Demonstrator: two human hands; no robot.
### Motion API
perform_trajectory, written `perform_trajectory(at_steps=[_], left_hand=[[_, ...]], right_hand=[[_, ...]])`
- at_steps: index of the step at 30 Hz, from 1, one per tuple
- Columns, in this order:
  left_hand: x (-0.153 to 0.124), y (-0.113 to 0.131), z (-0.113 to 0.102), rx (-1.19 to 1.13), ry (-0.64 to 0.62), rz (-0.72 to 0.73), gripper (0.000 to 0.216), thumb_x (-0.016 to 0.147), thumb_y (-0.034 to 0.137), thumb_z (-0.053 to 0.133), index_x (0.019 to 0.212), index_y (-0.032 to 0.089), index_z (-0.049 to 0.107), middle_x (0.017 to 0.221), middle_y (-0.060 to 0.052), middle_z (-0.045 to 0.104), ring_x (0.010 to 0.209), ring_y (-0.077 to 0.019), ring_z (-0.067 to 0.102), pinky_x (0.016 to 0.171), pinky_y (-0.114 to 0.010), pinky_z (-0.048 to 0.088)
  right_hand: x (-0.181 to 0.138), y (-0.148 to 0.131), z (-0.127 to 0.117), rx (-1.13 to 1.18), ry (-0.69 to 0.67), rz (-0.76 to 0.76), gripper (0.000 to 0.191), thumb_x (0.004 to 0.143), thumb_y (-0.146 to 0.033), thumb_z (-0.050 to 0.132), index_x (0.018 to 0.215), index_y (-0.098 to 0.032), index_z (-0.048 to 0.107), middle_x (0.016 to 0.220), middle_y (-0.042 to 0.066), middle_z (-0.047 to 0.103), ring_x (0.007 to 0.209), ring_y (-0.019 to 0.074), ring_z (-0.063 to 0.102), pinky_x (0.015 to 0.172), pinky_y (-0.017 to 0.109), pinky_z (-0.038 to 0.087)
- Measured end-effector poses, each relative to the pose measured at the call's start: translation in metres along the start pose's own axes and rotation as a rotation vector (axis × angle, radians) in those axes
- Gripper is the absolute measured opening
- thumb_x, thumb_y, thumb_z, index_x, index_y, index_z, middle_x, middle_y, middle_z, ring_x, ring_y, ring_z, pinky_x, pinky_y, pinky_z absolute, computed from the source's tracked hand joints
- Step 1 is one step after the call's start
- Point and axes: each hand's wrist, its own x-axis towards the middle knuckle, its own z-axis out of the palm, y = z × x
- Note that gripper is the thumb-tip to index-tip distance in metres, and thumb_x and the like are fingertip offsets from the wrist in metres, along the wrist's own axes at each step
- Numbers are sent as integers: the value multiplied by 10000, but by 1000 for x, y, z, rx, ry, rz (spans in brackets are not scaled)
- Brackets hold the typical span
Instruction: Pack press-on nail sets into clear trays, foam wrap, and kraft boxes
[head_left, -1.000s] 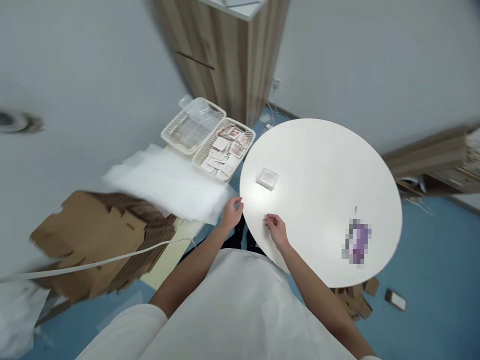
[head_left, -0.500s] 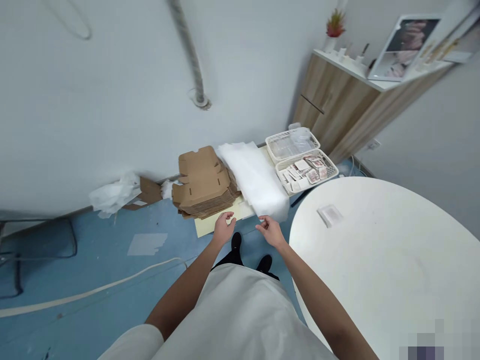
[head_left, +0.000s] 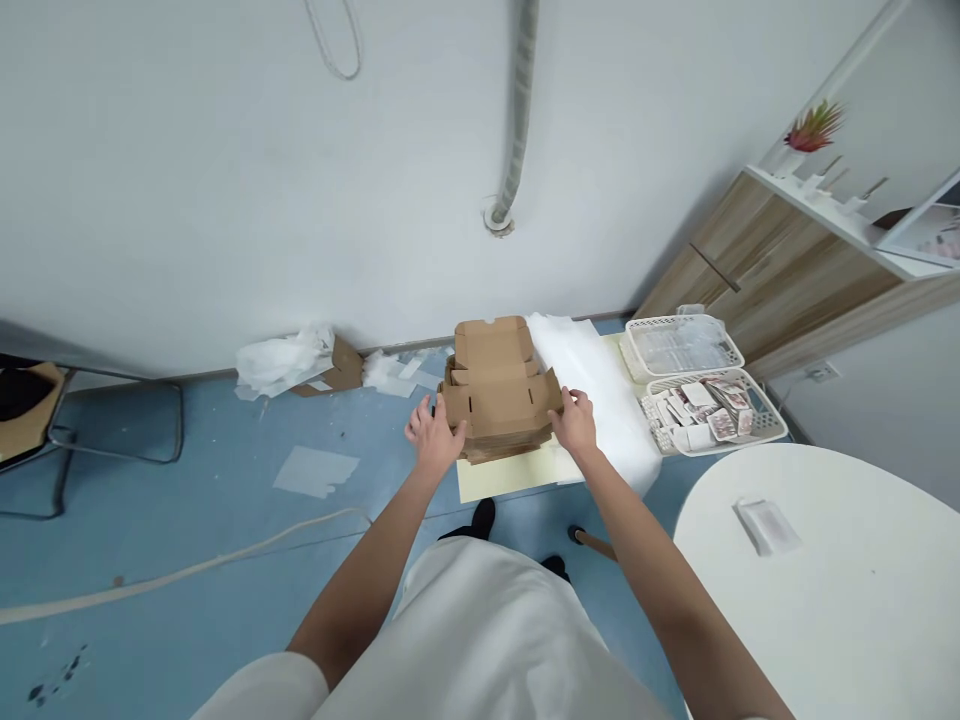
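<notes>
A stack of flattened brown cardboard boxes [head_left: 495,385] lies on a low surface against the wall. My left hand [head_left: 435,437] is at the near left corner of the top box, thumb and index finger about its edge; the other fingers are apart. On the right, my right hand [head_left: 574,422] pinches the side flap of the same box, and that flap tilts upward. Beside the stack, under and past my right hand, lies a pile of white foam sheets [head_left: 592,375]. A pale yellow sheet [head_left: 495,480] shows beneath the boxes.
Right of the foam stand a white basket of clear plastic packs [head_left: 682,345] and a basket of small printed cards [head_left: 705,412]. A round white table [head_left: 832,610] holds a small clear packet [head_left: 766,527]. A wooden cabinet [head_left: 795,260] stands behind; a chair [head_left: 112,420] is left.
My view has swung left. Both hands, formerly free in front of the stack and foam, have moved to the two sides of the top cardboard box, whose right flap is now raised.
</notes>
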Motion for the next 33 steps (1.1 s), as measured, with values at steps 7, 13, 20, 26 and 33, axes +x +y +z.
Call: perform_trajectory(at_steps=[7, 13, 20, 26, 33], left_hand=[[23, -27, 11, -58, -89, 112, 597, 757, 416, 458, 1292, 162, 380, 1334, -181, 337, 1199, -365, 274, 919, -546, 244], [23, -34, 15, -75, -73, 183, 557, 769, 387, 452, 1283, 180, 393, 1325, -159, 364, 1188, -340, 297, 925, -530, 246], [25, -37, 14, -131, -96, 207, 558, 757, 384, 472, 1277, 194, 399, 1302, -153, 390, 1181, -337, 300, 927, -522, 240], [28, -34, 10, -153, -115, 221, 542, 753, 372, 482, 1263, 201, 411, 1298, -151, 398, 1177, -325, 316, 927, -514, 243], [32, -24, 6, -191, -123, 227, 511, 730, 370, 517, 1214, 214, 465, 1301, -148, 394, 1194, -336, 302, 938, -531, 222]], right_hand=[[1, -18, 6, -194, 52, -51, 410, 777, -157, 433, 1177, -228, 488, 1226, 142, 433, 1070, 305, 366, 809, 436, 341], [2, -29, 9, -231, -2, -98, 332, 760, -84, 400, 1005, -208, 587, 997, 122, 585, 914, 251, 465, 779, 380, 332], [7, -39, 6, 12, 61, 81, 266, 773, -178, 363, 982, -148, 525, 850, 93, 620, 775, 214, 547, 672, 311, 385], [8, -65, -7, 193, 140, 122, 292, 818, -267, 302, 1050, -174, 453, 847, 80, 624, 694, 211, 567, 644, 311, 381], [1, -65, -26, 353, 325, 288, 279, 841, -362, 285, 999, -193, 441, 763, 52, 594, 640, 186, 532, 606, 289, 356]])
